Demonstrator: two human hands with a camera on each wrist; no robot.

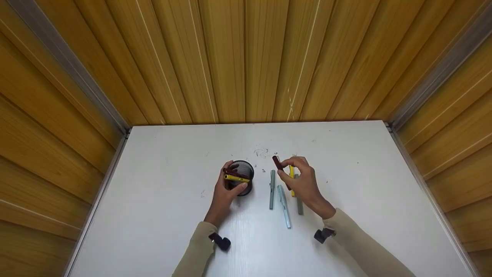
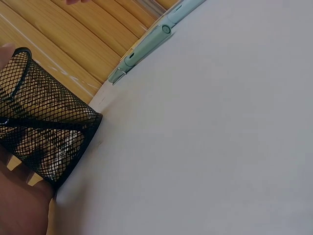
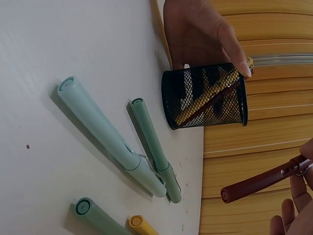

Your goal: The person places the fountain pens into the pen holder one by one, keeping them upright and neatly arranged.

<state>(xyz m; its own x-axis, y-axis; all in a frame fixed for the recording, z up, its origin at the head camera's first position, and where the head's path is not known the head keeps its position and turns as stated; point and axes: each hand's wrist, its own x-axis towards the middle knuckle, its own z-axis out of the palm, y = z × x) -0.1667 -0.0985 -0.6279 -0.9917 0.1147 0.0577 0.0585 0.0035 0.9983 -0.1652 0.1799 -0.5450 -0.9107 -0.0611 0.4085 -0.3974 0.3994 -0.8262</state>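
Observation:
My left hand [image 1: 223,198] is wrapped around a black mesh pen cup [image 3: 208,100] standing on the white table, its thumb along the rim. A yellow pen [image 1: 237,178] and a dark red pen [image 1: 230,170] lean inside the cup. To the right, my right hand [image 1: 305,184] pinches another dark red pen [image 3: 259,186] between thumb and fingers, holding it raised and tilted above the table. Beneath and beside this hand lie a grey-green pen [image 1: 272,192], a light blue pen [image 1: 285,209], a second green pen [image 1: 300,207] and a yellow pen [image 1: 291,171], partly covered by the hand.
The white table [image 1: 153,207] carries small dark marks beyond the cup. Wood-patterned panels [image 1: 226,61] rise behind it and at both sides, with grey metal strips at the corners. A small black device [image 1: 220,241] sits on each wrist over beige sleeves.

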